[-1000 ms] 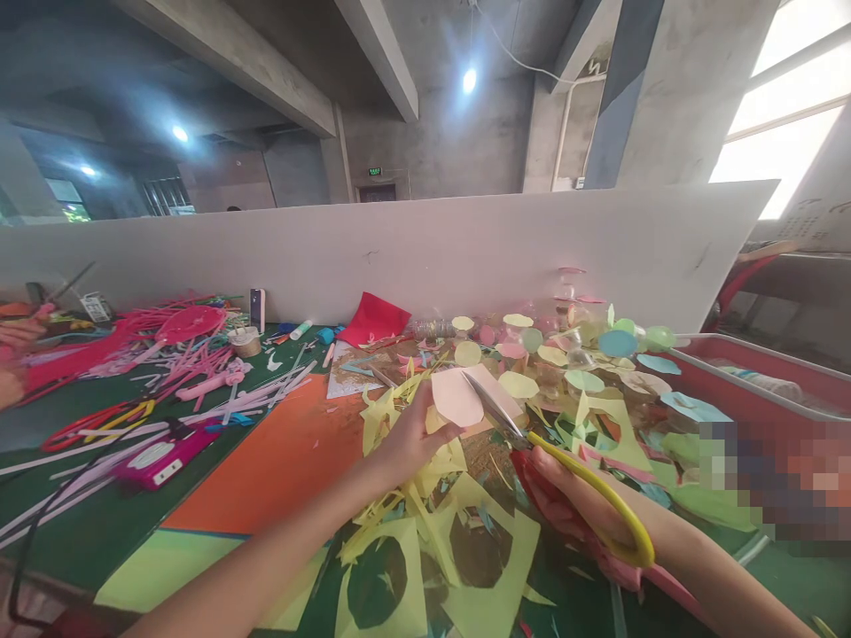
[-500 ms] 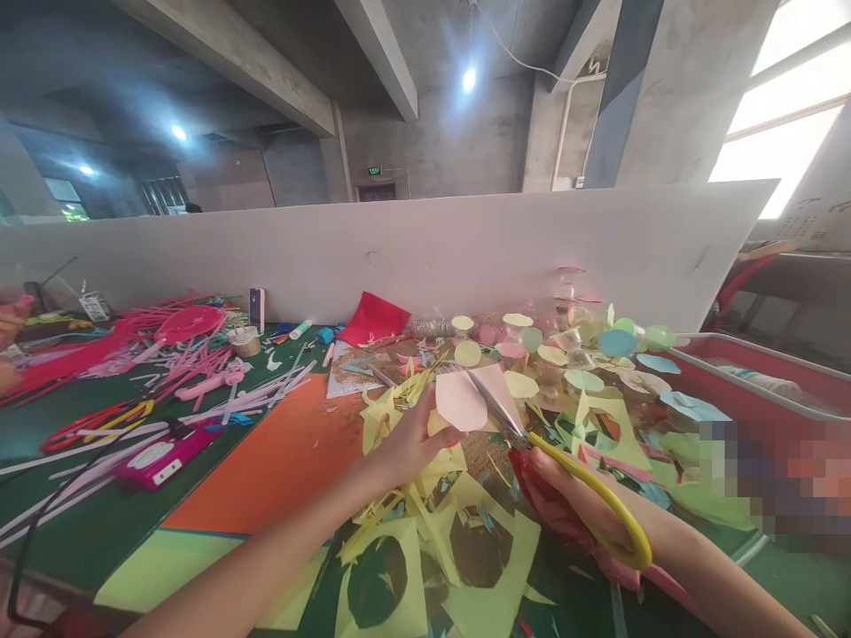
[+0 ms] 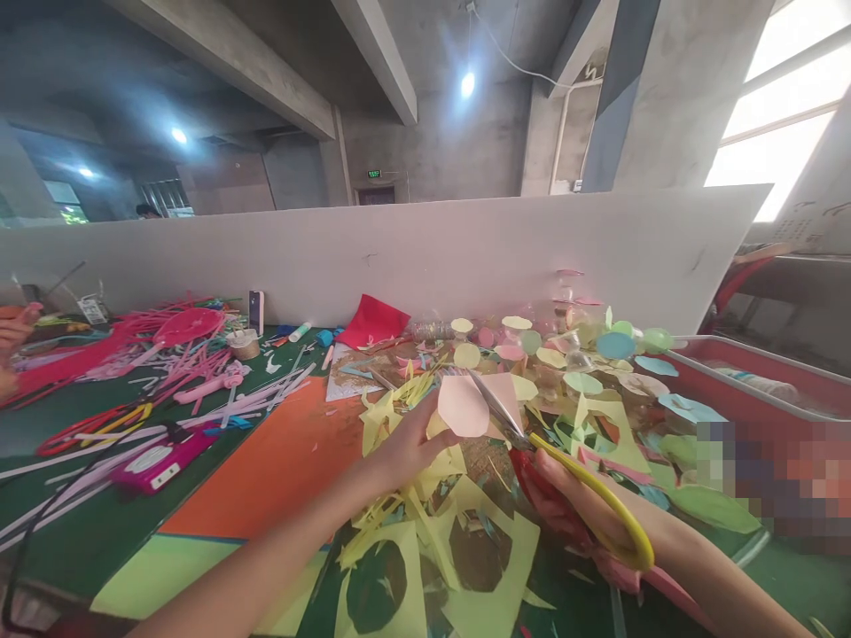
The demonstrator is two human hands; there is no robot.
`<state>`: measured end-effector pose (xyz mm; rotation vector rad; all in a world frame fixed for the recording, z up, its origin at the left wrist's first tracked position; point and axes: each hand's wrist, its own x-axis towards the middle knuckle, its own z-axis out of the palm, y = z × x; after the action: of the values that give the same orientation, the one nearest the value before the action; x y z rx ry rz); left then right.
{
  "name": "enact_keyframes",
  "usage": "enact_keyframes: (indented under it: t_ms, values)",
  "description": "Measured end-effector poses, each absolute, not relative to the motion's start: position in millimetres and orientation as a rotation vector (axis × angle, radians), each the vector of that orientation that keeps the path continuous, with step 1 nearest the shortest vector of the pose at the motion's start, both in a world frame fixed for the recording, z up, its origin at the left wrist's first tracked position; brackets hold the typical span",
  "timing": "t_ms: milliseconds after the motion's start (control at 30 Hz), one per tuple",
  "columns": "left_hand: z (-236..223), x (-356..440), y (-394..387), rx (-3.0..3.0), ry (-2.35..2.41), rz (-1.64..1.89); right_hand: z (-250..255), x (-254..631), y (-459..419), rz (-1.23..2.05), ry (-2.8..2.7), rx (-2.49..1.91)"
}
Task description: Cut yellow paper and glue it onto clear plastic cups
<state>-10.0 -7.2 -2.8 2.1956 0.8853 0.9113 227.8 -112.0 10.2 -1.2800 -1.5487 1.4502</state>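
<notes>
Bare concrete room, with a white partition (image 3: 399, 257) behind a green desk (image 3: 59, 487) buried in craft stuff: pink straws (image 3: 192, 359) on the left, an orange sheet (image 3: 266, 461) mid-desk, paper circles (image 3: 615, 345) heaped toward the back right, and cut-up yellow sheets (image 3: 479, 558) right under the hands. The left hand (image 3: 416, 443) has its fingers (image 3: 432, 425) pinched narrow on a pink paper (image 3: 464, 406), held up just above the mess. The right hand (image 3: 572, 496) has its fingers wrapped through the yellow handle of the scissors (image 3: 598, 492), with the blades right at the paper's edge, though I can't tell how far open they are. My worry is that the paper's thin and only held from one side, so it could flop or tear if that pinch slackens, and a twist of the blades could leave a ragged edge. Those left fingers sit close to the blades too, so a slip could nick them. Yellow scraps could also snag in the blades. Someone else's hand (image 3: 13, 326) is well off at the far left.
</notes>
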Motion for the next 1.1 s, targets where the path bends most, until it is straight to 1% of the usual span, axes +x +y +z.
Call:
enact_keyframes:
  t_ms: [233,433,800,1000,1100]
  values:
    - [-0.7,-8.0,-4.6,2.227,0.816,0.967,2.1,232.7,-107.4,1.507,-1.524,-1.285]
    - [-5.7,-10.2,1.4,2.239,0.722,0.963,8.2,234.6,-109.9,1.541,-1.636,-1.227]
    - [-0.8,-7.3,-2.2,2.202,0.753,0.917,7.4,231.1,-108.3,1.462,-1.531,-1.329]
    - [-11.0,-7.9,3.3,2.078,0.734,1.036,1.0,234.2,-105.7,1.492,-1.484,-1.333]
    - [-10.7,-8.6,3.7,2.073,0.767,1.03,0.9,234.3,-105.9,1.504,-1.482,-1.32]
